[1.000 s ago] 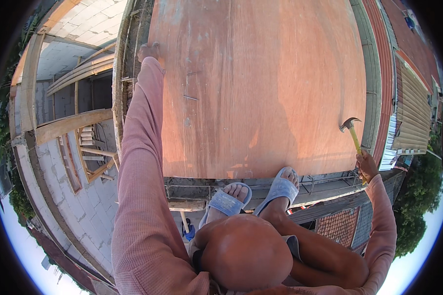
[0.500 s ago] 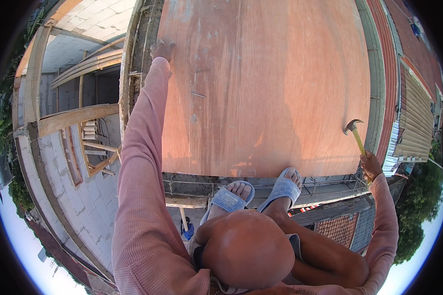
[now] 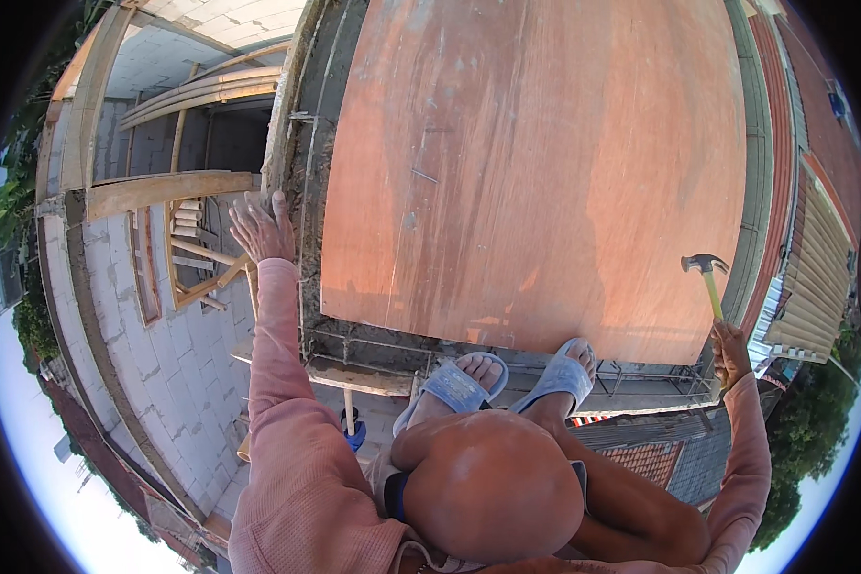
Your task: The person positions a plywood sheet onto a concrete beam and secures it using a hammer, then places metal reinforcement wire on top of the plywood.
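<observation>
My right hand is wrapped round the handle of a claw hammer, held upright at the right, its head up by the right edge of a reddish plywood sheet. On the left, my left hand is open with fingers spread, beside the rough board along the edge of the frame; whether it touches that board I cannot tell. It holds nothing. A thin nail-like piece lies on the plywood. My sandalled feet stand at the sheet's near edge, and my bent knee shows below them.
Steel bars and a concrete trough run along the plywood's left side. Farther left, the level drops to a block wall with timber framing and bamboo poles. Corrugated roofs lie to the right. A narrow beam passes near my feet.
My left hand has left the plywood's far left edge and come nearer and to the left, its fingers now spread. The hammer stays in my right hand, its head tilted differently. The view has shifted.
</observation>
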A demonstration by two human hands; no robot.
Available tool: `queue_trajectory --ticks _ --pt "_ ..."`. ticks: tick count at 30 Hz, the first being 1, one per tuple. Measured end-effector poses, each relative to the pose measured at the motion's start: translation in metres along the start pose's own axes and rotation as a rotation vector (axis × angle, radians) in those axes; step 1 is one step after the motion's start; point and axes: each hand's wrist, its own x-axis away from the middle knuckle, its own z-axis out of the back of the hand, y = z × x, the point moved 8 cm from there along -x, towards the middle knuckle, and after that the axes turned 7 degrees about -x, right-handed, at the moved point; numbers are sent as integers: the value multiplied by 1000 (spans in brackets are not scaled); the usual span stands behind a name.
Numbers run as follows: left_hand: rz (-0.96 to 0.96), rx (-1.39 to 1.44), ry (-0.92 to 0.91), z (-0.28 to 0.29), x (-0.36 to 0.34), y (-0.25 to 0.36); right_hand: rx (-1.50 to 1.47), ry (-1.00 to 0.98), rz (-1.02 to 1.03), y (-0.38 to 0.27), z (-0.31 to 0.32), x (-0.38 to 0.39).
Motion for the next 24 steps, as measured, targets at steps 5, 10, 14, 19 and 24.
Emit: queue_trajectory --ticks 5,10,14,19,24 --pt "77 45 -260 -20 20 -32 -66 -147 64 -46 -69 9" --pt "80 215 -236 -24 21 -41 167 -304 172 -89 -144 -11" --pt "51 298 -313 -27 10 -29 218 -324 259 -112 -197 -16" --pt "128 303 -475 -43 8 -37 348 -354 253 -127 -207 -24" --pt "24 222 -523 -80 9 -47 759 -440 120 -121 -194 -105"
